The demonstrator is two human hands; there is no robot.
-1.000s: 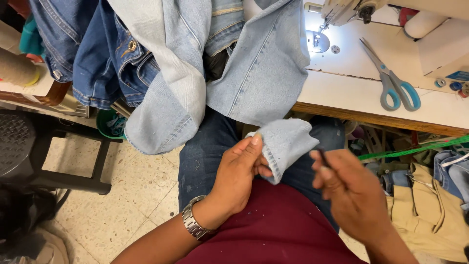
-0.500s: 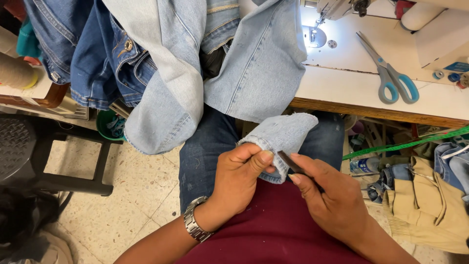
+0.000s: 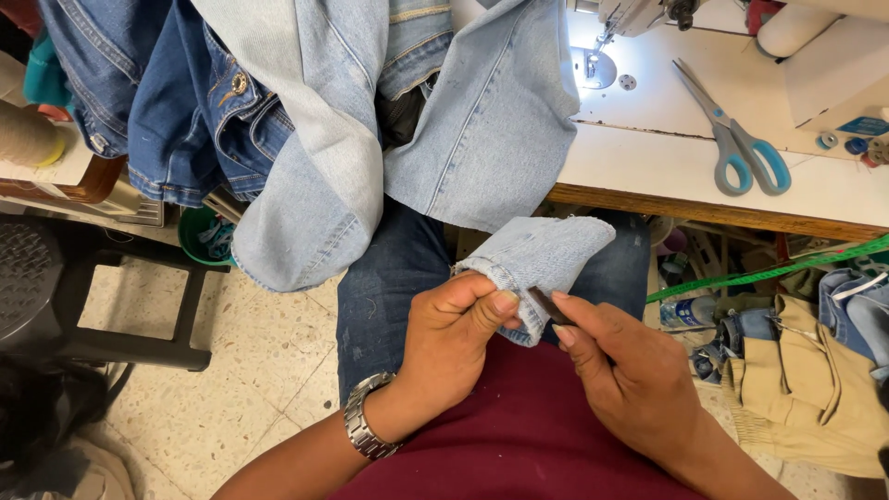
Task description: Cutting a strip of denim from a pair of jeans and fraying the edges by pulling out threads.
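Between two hands (image 3: 546, 356), one denim piece (image 3: 542, 259), one dark tool (image 3: 548, 305).

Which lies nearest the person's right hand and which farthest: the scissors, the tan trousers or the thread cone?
From the right hand:
1. Tan trousers, heaped just to its right.
2. Scissors, up on the white sewing table.
3. Thread cone, far left.

Speckled terrazzo floor (image 3: 250, 370) down below, a black stool (image 3: 56, 287) off to the side, and a white surface (image 3: 648, 162) with a wood edge, lit bright by the sewing machine (image 3: 639, 14) lamp.
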